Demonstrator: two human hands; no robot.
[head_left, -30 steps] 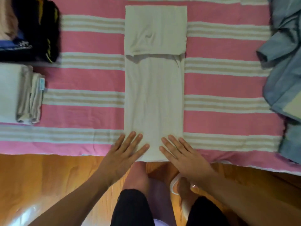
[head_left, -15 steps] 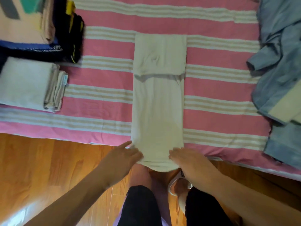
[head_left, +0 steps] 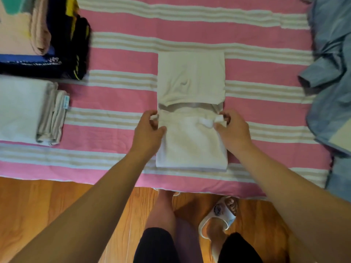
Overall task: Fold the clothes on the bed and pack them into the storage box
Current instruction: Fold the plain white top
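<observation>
Pinching the two corners of the cream garment (head_left: pixel 190 141), your left hand (head_left: pixel 148 130) and right hand (head_left: pixel 232 130) carry its near flap toward the far fold. Uneven release would skew the soft, limp cloth. It lies mid-bed (head_left: pixel 117 42), between folded stacks (head_left: pixel 28 109) and crumpled blue clothes (head_left: pixel 330 76).

Single head-worn view, steeply downward and close over the bed (head_left: pixel 121 59) edge and floor (head_left: pixel 47 205).

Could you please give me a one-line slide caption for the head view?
Both hands, left hand and right hand, fold a cream garment on a pink striped bed.
</observation>
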